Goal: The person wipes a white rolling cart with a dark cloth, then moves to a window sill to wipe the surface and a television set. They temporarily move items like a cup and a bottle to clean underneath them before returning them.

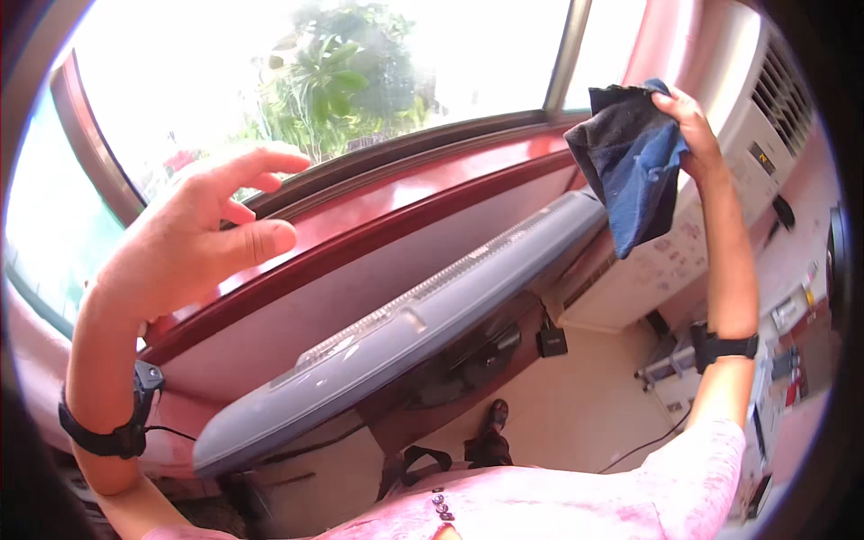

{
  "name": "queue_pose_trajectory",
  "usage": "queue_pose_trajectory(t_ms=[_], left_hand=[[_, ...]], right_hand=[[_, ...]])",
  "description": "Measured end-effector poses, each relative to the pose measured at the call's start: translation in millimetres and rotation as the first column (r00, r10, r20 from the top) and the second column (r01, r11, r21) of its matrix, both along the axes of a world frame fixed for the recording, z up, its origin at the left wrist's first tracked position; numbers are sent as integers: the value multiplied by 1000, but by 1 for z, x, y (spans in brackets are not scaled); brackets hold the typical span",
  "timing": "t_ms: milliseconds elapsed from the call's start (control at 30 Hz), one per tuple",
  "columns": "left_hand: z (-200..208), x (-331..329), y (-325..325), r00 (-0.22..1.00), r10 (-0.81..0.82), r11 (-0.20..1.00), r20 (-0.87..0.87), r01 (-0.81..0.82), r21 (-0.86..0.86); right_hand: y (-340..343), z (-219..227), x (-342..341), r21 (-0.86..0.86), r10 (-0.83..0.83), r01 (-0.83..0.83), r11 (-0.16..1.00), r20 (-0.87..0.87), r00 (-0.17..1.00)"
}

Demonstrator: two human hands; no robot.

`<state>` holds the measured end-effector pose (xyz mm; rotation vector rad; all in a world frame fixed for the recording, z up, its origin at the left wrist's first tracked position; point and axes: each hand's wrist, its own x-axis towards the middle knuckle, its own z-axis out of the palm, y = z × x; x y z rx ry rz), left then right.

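Observation:
My right hand [691,129], raised at the upper right, grips a blue-and-dark cloth [630,162] by its upper edge. The cloth hangs down in folds, with one corner pointing toward the floor. On the left, my left hand [202,220] is lifted in front of the window [477,54] with fingers apart and nothing in them. Below it runs a red window sill [432,202]. Between my arms stretches a long grey television casing [387,360] with a vented top edge, seen from above.
A tall white floor-standing air conditioner [720,180] stands at the right. A small black adapter [552,339] hangs beside the casing. A dark cable [643,445] lies across the pale floor [594,396]. Shelving with assorted items [783,360] is at the far right.

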<state>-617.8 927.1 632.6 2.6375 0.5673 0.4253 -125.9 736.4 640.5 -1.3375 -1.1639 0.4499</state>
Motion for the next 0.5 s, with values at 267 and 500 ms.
queue_pose_trajectory(t_ms=[267, 500], left_hand=[[10, 94, 7, 866, 480, 877, -144, -467, 113], [18, 72, 18, 611, 732, 651, -301, -758, 44]], right_hand=[[171, 21, 107, -218, 390, -351, 911, 174, 904], [293, -16, 134, -267, 529, -459, 848, 351, 773]])
